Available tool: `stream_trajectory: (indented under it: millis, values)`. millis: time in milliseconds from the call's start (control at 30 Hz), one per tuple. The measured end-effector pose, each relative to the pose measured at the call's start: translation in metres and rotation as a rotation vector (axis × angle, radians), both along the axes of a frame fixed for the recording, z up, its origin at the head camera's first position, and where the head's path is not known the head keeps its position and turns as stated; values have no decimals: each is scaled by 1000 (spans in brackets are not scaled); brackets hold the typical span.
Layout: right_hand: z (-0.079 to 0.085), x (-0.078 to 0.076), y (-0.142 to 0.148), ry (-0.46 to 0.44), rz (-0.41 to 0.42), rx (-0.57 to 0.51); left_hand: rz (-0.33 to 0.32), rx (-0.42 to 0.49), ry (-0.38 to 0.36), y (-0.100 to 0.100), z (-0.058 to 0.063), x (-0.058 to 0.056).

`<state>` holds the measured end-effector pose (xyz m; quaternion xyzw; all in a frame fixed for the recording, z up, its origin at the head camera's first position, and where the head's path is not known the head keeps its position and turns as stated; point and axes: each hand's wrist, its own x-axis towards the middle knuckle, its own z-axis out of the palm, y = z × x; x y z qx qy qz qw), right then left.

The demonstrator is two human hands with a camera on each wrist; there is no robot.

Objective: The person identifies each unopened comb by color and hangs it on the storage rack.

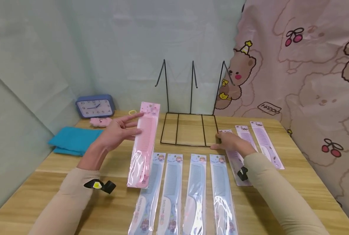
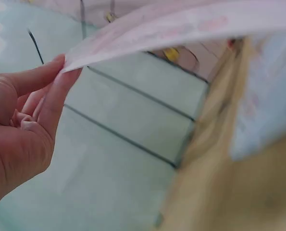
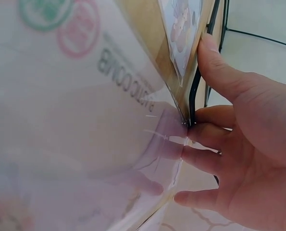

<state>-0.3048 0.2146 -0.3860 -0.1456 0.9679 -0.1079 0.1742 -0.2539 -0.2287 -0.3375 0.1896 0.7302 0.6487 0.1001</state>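
Note:
My left hand (image 1: 117,132) pinches the edge of a pink comb in a clear sleeve (image 1: 146,133), raised and tilted above the table. In the left wrist view, thumb and fingers meet at the edge of that package (image 2: 147,33). My right hand (image 1: 230,142) grips the front right corner of a black wire rack (image 1: 189,145), which has three upright hooks. The right wrist view shows the thumb and fingers on the black wire (image 3: 194,91). Close beside the fingers is a packaged purple comb (image 3: 162,130), partly covered by the right arm in the head view.
Several packaged blue combs (image 1: 196,182) lie in a row at the front. More purple combs (image 1: 265,143) lie at right. On the left are a blue clock (image 1: 95,106), a pink item (image 1: 100,122), a folded teal cloth (image 1: 74,140) and a yellow ring (image 1: 132,111).

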Motion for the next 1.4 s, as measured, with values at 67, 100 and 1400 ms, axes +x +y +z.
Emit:
stream_trajectory:
  millis: [67, 100, 1400]
  values:
    - [0, 0, 2, 6, -2, 7, -30, 60, 59, 7, 14, 6]
    - [0, 0, 3, 6, -5, 11, -46, 84, 81, 11, 21, 9]
    - [-2, -2, 3, 22, 27, -20, 181, 199, 79, 55, 40, -51]
